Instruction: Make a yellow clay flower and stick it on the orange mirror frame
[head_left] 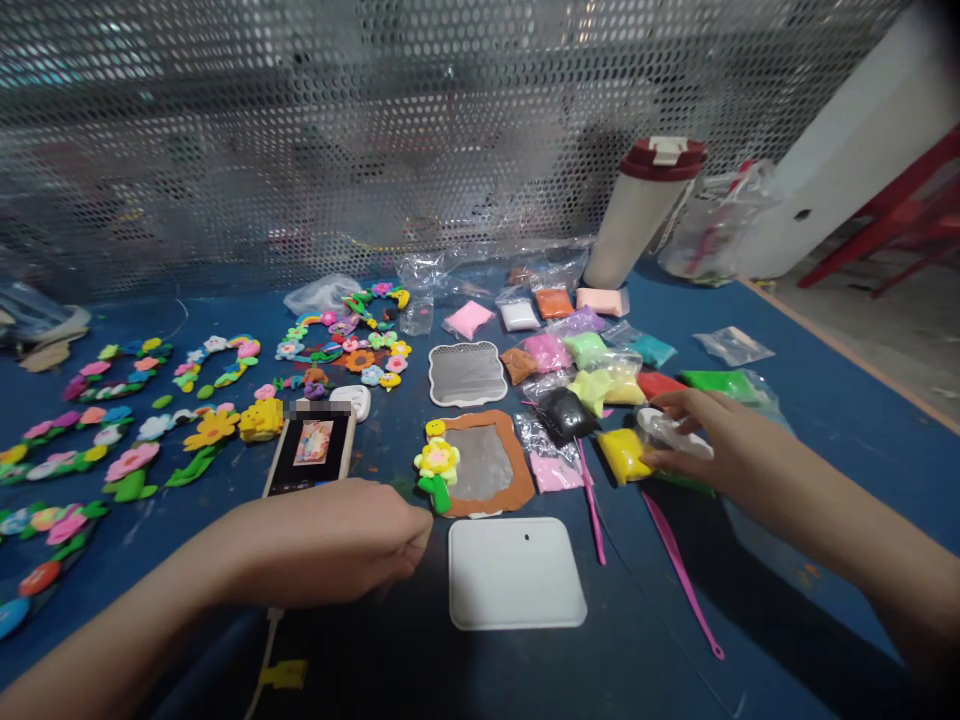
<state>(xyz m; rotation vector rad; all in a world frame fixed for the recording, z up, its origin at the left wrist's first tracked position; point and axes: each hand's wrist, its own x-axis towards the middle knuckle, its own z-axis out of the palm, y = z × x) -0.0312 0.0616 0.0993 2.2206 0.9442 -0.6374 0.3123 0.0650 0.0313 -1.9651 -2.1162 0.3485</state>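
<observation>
My left hand (367,540) is closed in a loose fist above the table, left of a white rectangular board (517,575) with a small hole. Whatever its fingers may hold is hidden. My right hand (701,430) curls thumb and fingers around a white packet (684,436) among the clay packets. Its thumb is beside a yellow clay packet (624,457). Between the hands lies a mirror frame (517,455) covered in brown clay, with a yellow clay flower (437,460) and green leaves on its left side. Behind it lies a bare white-rimmed mirror (467,374).
Flower-decorated clay frames (210,430) spread over the left of the blue table. A phone (313,450) lies near my left wrist. Pink modelling tools (682,575) lie at the right. A tumbler (641,210) stands at the back, before a perforated metal panel (337,150).
</observation>
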